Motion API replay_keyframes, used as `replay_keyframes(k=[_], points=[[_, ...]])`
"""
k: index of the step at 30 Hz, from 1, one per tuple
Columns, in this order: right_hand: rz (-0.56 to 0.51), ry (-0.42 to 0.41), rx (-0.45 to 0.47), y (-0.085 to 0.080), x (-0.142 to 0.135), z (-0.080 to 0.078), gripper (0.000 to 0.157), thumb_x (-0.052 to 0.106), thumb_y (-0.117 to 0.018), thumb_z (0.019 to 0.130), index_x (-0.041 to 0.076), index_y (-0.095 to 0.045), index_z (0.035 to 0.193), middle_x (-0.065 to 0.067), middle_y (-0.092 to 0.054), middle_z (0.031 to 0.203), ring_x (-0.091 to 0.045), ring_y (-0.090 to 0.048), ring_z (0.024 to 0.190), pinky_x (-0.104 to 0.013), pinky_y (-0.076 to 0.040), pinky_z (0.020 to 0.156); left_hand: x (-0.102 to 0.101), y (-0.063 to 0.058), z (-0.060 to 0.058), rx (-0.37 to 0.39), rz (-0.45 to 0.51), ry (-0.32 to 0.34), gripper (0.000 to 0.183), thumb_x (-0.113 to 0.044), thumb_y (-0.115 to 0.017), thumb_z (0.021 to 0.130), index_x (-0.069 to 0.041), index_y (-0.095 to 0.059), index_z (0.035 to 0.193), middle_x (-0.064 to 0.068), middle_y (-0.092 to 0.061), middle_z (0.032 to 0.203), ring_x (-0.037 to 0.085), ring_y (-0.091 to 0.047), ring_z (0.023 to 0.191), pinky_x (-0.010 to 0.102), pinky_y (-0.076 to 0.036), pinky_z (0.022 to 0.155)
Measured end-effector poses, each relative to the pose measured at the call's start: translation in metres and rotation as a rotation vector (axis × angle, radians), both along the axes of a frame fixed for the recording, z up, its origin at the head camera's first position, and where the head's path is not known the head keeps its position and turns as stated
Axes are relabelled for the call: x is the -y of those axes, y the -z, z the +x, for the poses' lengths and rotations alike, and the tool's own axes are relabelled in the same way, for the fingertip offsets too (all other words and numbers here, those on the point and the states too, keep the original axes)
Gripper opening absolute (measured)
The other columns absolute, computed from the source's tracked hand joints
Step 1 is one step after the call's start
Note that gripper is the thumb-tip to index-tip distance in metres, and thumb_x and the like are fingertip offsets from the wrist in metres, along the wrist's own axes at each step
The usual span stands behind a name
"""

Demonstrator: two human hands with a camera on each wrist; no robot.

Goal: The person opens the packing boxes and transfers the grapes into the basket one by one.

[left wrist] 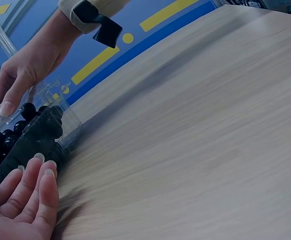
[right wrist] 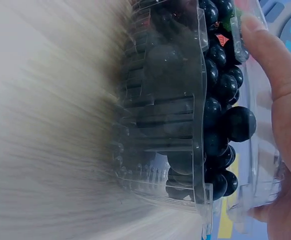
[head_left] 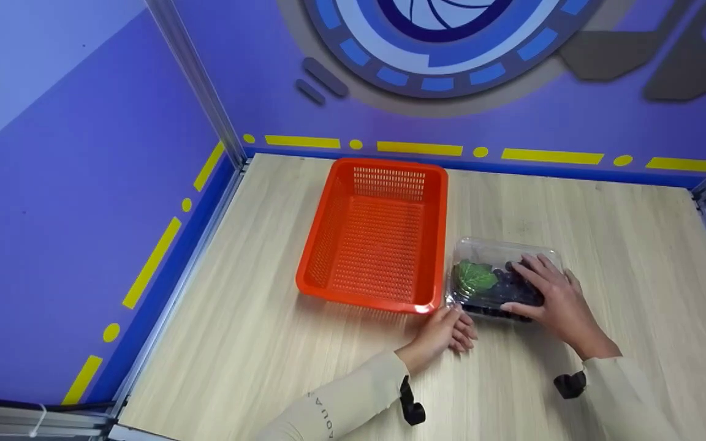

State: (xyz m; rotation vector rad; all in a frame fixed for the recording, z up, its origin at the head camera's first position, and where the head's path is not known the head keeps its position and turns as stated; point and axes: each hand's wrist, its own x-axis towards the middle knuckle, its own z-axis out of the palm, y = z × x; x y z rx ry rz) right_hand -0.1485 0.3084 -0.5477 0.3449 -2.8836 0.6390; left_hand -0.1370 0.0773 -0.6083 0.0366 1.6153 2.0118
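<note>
A clear plastic box (head_left: pixel 500 247) of dark round grapes (right wrist: pixel 223 90) sits on the table, with a green leaf (head_left: pixel 475 277) at its left end. My right hand (head_left: pixel 558 300) grips the box's clear lid (right wrist: pixel 259 172), thumb at the near edge and fingers spread over the top. In the right wrist view, a gap shows between lid and base, with grapes bulging through it. Close by the box's near left corner is my left hand (head_left: pixel 442 334), its fingers loosely bent and nothing visible within them. Its thumb is mostly hidden in the left wrist view.
Left of the box, nearly against it, stands an orange-red perforated basket (head_left: pixel 310 263) with nothing inside. The wood-grain table (head_left: pixel 236 343) is bounded by a blue-purple back panel (head_left: pixel 390 122) and a similar left panel (head_left: pixel 95 184).
</note>
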Motion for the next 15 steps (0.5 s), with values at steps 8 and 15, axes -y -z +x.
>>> replay_keyframes(k=[8,15], points=[[-0.009,0.04,-0.156,-0.0019,-0.0031,-0.0007,0.079,0.047,-0.084,0.065,0.011,-0.057,0.13,-0.017,-0.048,0.144,-0.039,-0.038,0.136,-0.07,-0.025,0.104,-0.0007,0.0002,-0.0002,0.008,0.0,-0.003,0.038,-0.033,-0.035,0.105,-0.003,-0.057,0.097,0.003,-0.065,0.073,0.011,-0.06,0.056,0.021,-0.047,0.048],[-0.062,0.101,-0.287,-0.0037,-0.0053,-0.0009,0.076,0.039,-0.089,0.057,0.007,-0.062,0.12,-0.018,-0.055,0.135,-0.041,-0.046,0.126,-0.066,-0.033,0.097,-0.0006,-0.0005,0.0001,-0.002,-0.012,-0.006,0.039,-0.033,-0.035,0.105,-0.001,-0.058,0.097,0.01,-0.067,0.076,0.012,-0.06,0.055,0.022,-0.048,0.048]])
